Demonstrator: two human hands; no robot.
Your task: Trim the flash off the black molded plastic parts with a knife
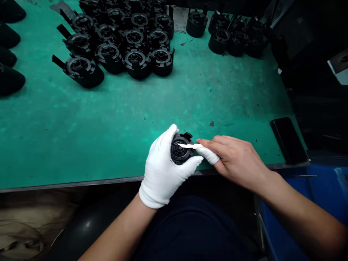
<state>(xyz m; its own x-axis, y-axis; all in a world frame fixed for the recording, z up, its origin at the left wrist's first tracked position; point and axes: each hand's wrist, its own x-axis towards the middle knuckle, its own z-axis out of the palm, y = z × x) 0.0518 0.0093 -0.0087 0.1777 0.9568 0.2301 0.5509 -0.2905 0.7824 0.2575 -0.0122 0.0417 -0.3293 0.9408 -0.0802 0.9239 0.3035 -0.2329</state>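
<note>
My left hand [162,165], in a white glove, is wrapped round a round black plastic part [181,154] near the table's front edge. Ringed detail shows on the part's upturned face, and a tab sticks out at its far side. My right hand [236,156] is bare except for a white cover on the thumb. Between thumb and forefinger it pinches a small craft knife [187,146] with a pale blade. The blade lies over the middle of the part's face; whether its tip touches cannot be made out.
Several similar black parts [136,61] stand in rows at the back of the green table [122,119]. Another group [219,39] stands at the back right. Dark rounded pieces [9,78] line the left edge. A black phone [288,139] lies at the right, beside a blue container [323,188].
</note>
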